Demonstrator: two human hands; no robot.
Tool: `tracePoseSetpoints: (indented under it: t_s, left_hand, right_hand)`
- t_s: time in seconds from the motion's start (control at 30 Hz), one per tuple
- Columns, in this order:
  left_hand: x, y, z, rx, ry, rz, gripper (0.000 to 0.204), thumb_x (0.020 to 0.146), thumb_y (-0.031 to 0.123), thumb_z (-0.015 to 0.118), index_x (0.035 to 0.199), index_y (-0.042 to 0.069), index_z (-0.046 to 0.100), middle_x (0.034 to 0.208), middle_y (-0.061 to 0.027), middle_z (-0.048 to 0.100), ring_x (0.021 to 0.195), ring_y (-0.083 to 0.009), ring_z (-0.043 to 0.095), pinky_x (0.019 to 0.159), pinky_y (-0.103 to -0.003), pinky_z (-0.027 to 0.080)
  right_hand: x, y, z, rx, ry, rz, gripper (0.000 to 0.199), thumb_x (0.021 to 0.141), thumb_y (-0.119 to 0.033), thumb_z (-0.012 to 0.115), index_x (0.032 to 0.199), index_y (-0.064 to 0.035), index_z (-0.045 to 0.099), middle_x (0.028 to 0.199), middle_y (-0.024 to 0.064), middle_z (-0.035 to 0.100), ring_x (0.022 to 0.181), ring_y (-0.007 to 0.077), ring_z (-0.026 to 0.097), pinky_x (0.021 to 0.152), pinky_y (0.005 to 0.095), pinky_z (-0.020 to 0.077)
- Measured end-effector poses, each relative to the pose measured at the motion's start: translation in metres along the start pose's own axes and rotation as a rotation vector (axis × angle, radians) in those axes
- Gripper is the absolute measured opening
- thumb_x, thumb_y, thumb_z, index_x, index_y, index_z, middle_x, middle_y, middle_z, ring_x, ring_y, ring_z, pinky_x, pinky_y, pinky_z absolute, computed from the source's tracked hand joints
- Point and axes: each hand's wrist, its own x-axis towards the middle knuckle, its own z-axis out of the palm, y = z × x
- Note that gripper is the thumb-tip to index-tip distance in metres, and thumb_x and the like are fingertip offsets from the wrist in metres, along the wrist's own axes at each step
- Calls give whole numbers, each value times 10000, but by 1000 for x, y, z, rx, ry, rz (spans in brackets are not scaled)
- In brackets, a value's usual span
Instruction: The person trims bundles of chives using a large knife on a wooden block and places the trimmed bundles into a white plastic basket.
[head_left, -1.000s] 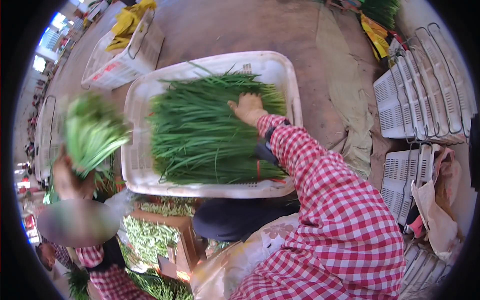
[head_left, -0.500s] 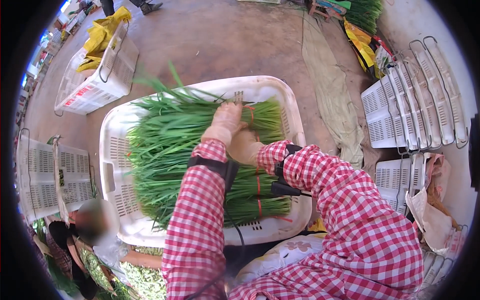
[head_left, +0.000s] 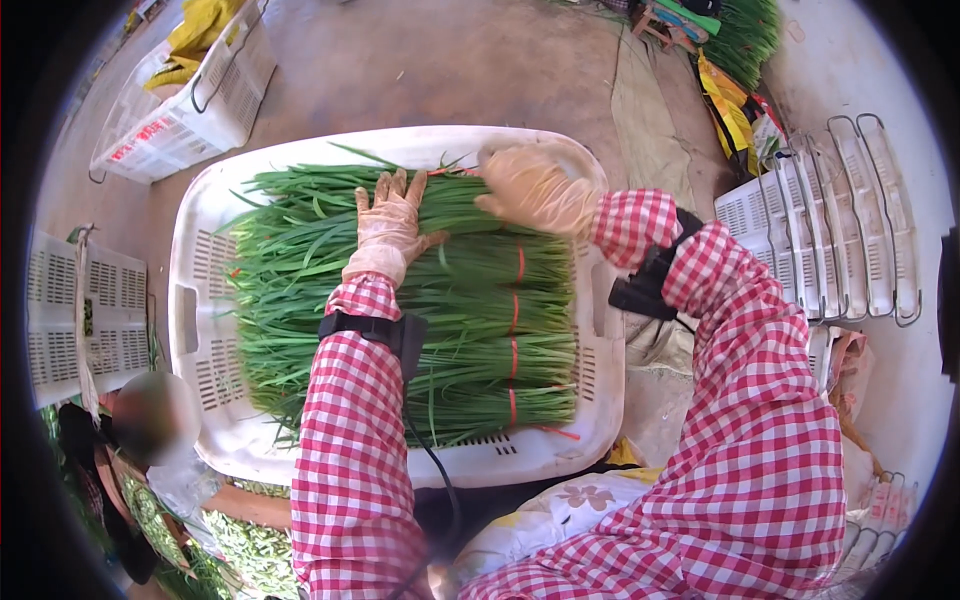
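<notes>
My left hand (head_left: 390,225) lies palm down, fingers spread and thumb out to the right, pressed flat on the leaves and closed on nothing. My right hand (head_left: 540,190), just beyond and to the right of it, curves over the stem ends of the furthest bundle; it is smeared by blur, so I cannot tell whether the fingers close on anything. Both wear thin pale gloves.

Under and around the left palm: bundles of long green leaves (head_left: 330,310), laid side by side, leaf tips to the left, stem ends to the right. Red bands (head_left: 515,315) cross them below the right hand, toward my body. Another bit of red shows between the hands, by the left fingertips.

Black strap (head_left: 400,335) at the left wrist, over a red-and-white checked sleeve (head_left: 355,450); black device (head_left: 645,285) at the right wrist.

A white slotted basket (head_left: 610,390) holds the bundles, its rim running all round my hands.

Further out, left of the grip: a slotted white crate (head_left: 120,310); beyond it, a crate with yellow sheeting (head_left: 205,25) on it. Right of the grip: white crates with wire handles (head_left: 840,230). Farthest, ahead and right: a yellow-and-black bag (head_left: 725,100), then a green heap (head_left: 745,45).
</notes>
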Motion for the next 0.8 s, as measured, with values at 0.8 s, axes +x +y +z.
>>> tracePoseSetpoints:
  t_s: [0.8]
  left_hand:
    - [-31,-41,8,-58,41,-221,1125,604,646,685,1454,288,42,1519,-98,75,1396,-296,78,1027,-670,66]
  right_hand:
    - [24,35,76,101,-304,42,727,638,-215,740,1162,110,355,956,282,586,905,398,598,766,437,497]
